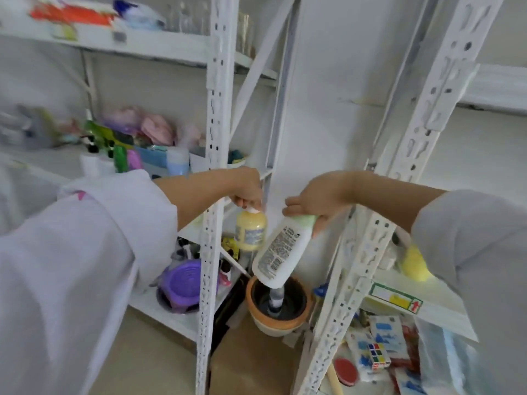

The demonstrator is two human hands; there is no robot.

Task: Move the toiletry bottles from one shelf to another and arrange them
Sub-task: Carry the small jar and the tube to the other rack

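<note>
My left hand (247,189) grips the white cap of a yellow bottle (251,230), which hangs upright in the gap between two white shelf racks. My right hand (316,199) holds a white bottle with a pale green top (281,249) by its upper end; the bottle tilts down to the left, its printed label facing me. Several more toiletry bottles (119,159), green, pink, white and blue, stand on the left rack's middle shelf (57,161). The right rack's shelf (433,303) carries a yellow object (415,265).
A white slotted post (212,195) of the left rack stands just left of the yellow bottle, and the right rack's post (379,223) is below my right wrist. An orange-rimmed pot (278,306) sits on the floor between the racks. A purple bowl (181,283) is on the lower left shelf.
</note>
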